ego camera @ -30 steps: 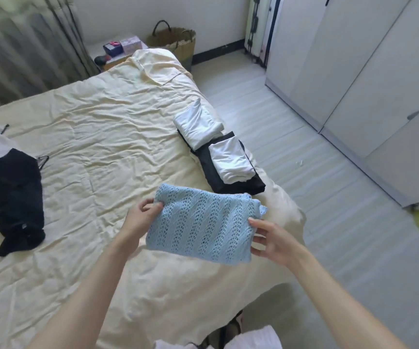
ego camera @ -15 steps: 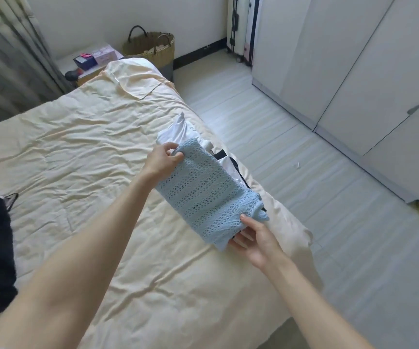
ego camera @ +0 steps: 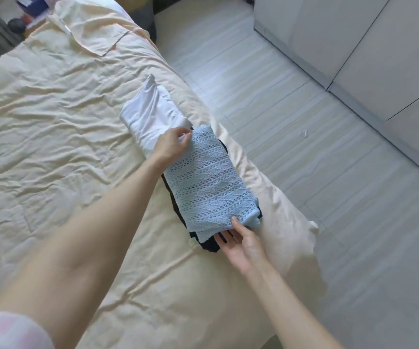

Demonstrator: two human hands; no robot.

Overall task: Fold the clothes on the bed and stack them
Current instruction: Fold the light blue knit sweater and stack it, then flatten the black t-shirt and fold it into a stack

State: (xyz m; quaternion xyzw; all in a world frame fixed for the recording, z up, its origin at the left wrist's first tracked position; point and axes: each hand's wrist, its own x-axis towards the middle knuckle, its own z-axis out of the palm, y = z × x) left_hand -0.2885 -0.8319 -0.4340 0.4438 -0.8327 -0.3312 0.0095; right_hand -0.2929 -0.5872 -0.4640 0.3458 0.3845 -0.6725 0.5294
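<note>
The far corner of the folded blue knit [ego camera: 209, 180] is pinched between the curled fingers of the left hand [ego camera: 171, 144], apparently so the fold is kept square while it is laid down. At the near end, the fingers of the right hand [ego camera: 241, 241] are extended, with the thumb on top of the knit's edge and the other fingers slipped beneath, probably to support and align it. The knit is rested on a dark folded garment [ego camera: 207, 244], just near a white folded garment [ego camera: 150, 114], at the right edge of the bed [ego camera: 52, 122].
</note>
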